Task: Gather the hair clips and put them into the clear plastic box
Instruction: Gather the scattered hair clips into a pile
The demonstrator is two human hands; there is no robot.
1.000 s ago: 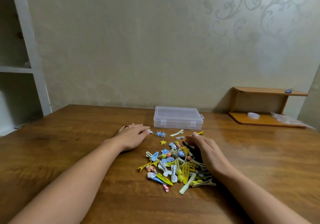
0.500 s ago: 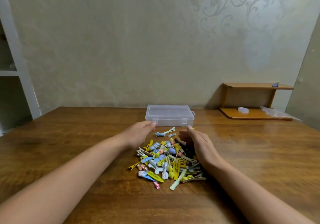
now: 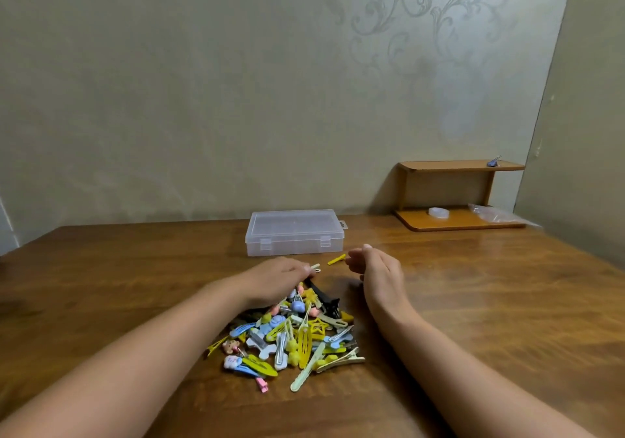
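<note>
A: Clips (image 3: 291, 339), dozens of them, sit heaped on the glossy brown wooden table (image 3: 473, 302): flat yellow metal snap clips, pale green alligator clips, blue and pink plastic ones with small moulded charms, a yellow star outline, and one long black clip (image 3: 324, 297) at the far edge.

B: And the clear rectangular plastic box (image 3: 294, 232)?

A: Beyond the heap, near the wall, lid down, two snap latches facing the person. It is apart from the pile.

B: Hands?

A: The left hand (image 3: 275, 278) rests on the far side of the heap, palm down, fingers curled over the clips. A pale clip tip (image 3: 315, 267) pokes out at its fingertips; whether it actually pinches that one, I cannot tell. The right hand (image 3: 375, 268) hovers just right of the pile, fingers loosely curled, holding nothing I can see.

B: Any strays?

A: One small yellow clip (image 3: 337, 259) lies alone between the right fingertips and the box. In the corner, a two-tier orange wooden shelf (image 3: 453, 194) holds a crinkled clear bag (image 3: 493, 213).
</note>
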